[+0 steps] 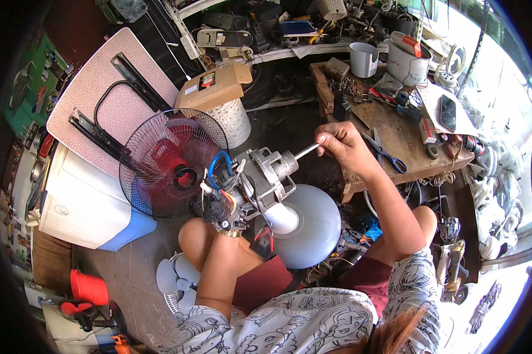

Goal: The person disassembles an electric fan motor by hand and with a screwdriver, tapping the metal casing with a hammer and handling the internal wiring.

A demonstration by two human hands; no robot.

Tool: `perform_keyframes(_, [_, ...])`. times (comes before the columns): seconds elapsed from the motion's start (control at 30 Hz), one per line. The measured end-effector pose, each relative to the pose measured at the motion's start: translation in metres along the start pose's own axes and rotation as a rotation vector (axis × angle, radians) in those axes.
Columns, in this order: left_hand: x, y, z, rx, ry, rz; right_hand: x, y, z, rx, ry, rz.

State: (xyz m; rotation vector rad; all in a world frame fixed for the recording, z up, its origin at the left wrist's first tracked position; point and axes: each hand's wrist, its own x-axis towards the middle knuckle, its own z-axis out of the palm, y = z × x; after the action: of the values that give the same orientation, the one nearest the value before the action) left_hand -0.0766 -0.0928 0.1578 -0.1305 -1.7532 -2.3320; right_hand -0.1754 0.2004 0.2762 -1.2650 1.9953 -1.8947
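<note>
My right hand (342, 146) pinches the thin steel shaft (306, 150) of a metal fan motor (265, 177), holding it tilted upward. My left hand (223, 216) is at the motor's lower rear housing, its fingers largely hidden by the housing and wires; it holds the motor. Blue, yellow, red and black wires (219, 165) loop from the motor. Below it stands a round grey fan base (316, 233) with a white column, between my legs. Just left is a red fan with a black wire cage (173, 156).
A wooden workbench (407, 168) at right holds scissors (390, 159), a phone (447, 113), tools and white buckets. A pink folding table (77, 100), white-and-blue box (89, 194) and cardboard box (210, 94) stand left and back. A red container (89, 286) and fan blades (177, 274) lie lower left.
</note>
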Motion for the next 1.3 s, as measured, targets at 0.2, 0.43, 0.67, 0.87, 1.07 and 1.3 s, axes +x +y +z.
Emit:
perform_keyframes(0.2, [-0.010,0.004,0.003,0.020,-0.004,0.016,-0.010,-0.032,0.020,0.025,0.099,-0.063])
perform_keyframes(0.43, [-0.019,0.012,-0.003,0.033,-0.021,0.020,-0.011,-0.042,0.014,-0.120,-0.116,-0.064])
perform_keyframes(0.67, [-0.023,0.014,-0.010,0.051,-0.033,0.036,-0.013,-0.068,0.037,-0.174,0.056,-0.232])
perform_keyframes(0.87, [-0.024,0.011,-0.007,0.080,-0.039,0.049,-0.015,-0.074,0.032,-0.283,-0.005,-0.269])
perform_keyframes(1.07, [-0.025,0.007,-0.003,0.102,-0.067,0.045,-0.015,-0.070,0.034,-0.244,0.050,-0.259])
perform_keyframes(1.3, [-0.024,0.005,-0.002,0.125,-0.075,0.042,-0.017,-0.063,0.028,-0.321,0.097,-0.301])
